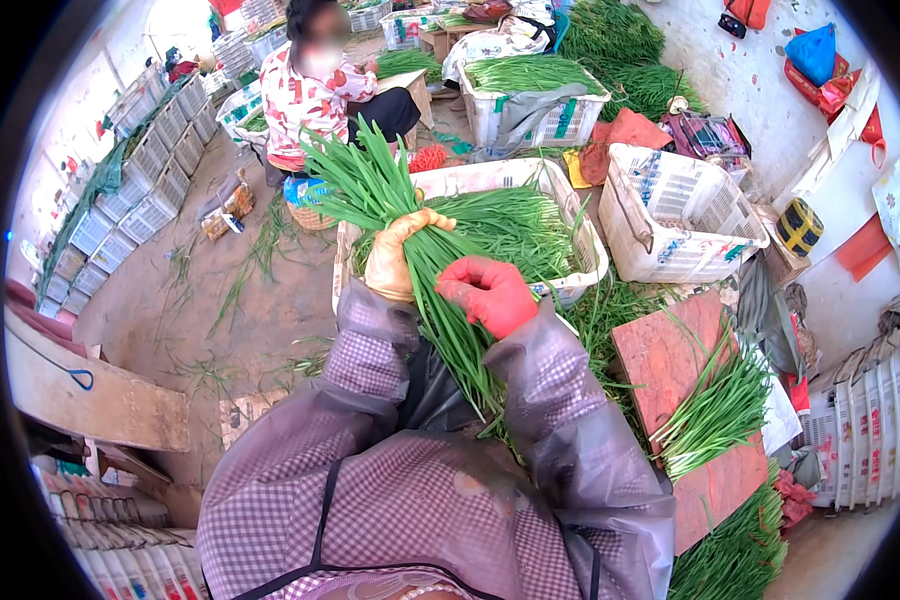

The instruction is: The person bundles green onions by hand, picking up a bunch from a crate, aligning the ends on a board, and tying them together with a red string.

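My left hand (398,252), in a cream-yellow glove, wraps around a thick bunch of garlic chives (448,325). Its leafy tops (355,180) fan out beyond the fist, and the stalks run down toward my lap. At the right edge of the stalks is my right hand (492,296) in a red glove, with fingers curled in a pinch. What those fingertips hold, if anything, is too small to make out. Just past both hands, a white plastic crate (592,262) contains more chives (515,225).
A reddish board (670,350) at my right carries a loose pile of chives (715,420). Behind it stands another white crate (675,255). A person (315,100) sits at the far left. Stacked crates (140,190) line the left wall, and stray leaves litter the floor (160,330).
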Demonstrator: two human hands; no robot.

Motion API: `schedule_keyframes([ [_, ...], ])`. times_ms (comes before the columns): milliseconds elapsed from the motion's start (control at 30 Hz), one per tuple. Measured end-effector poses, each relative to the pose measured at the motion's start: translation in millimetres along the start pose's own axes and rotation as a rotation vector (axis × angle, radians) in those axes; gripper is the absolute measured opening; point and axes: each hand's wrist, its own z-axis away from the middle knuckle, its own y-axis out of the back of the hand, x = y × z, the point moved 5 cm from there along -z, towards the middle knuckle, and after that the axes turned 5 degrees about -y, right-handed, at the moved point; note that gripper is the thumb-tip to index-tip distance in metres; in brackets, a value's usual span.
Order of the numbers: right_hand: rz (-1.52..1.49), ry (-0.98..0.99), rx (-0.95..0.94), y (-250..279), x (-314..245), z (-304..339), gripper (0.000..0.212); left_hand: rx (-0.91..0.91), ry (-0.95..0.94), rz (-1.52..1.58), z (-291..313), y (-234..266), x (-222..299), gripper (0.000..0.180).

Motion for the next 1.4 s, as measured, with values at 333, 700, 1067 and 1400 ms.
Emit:
schedule_keyframes([
  [333, -0.125, 0.142, 0.184, 15, 6, 3, 0.010, 0.021, 0.006, -0.094, 0, 8, 3, 0.024],
  [700, -0.496, 0.321, -0.210, -27, -48, 13, 0.011, -0.096, 0.109, -0.056, 1, 15, -16, 0.025],
  [1067, 0.954, 0.322, 0.282, 0, 2, 79, 0.016, 0.310, 0.127, 0.147, -13, 39, -33, 0.015],
  [1400, 0.040, -0.340, -0.250, 27, 87, 146, 0.025, 0.489, -0.002, 0.196, -26, 125, -31, 0.014],
])
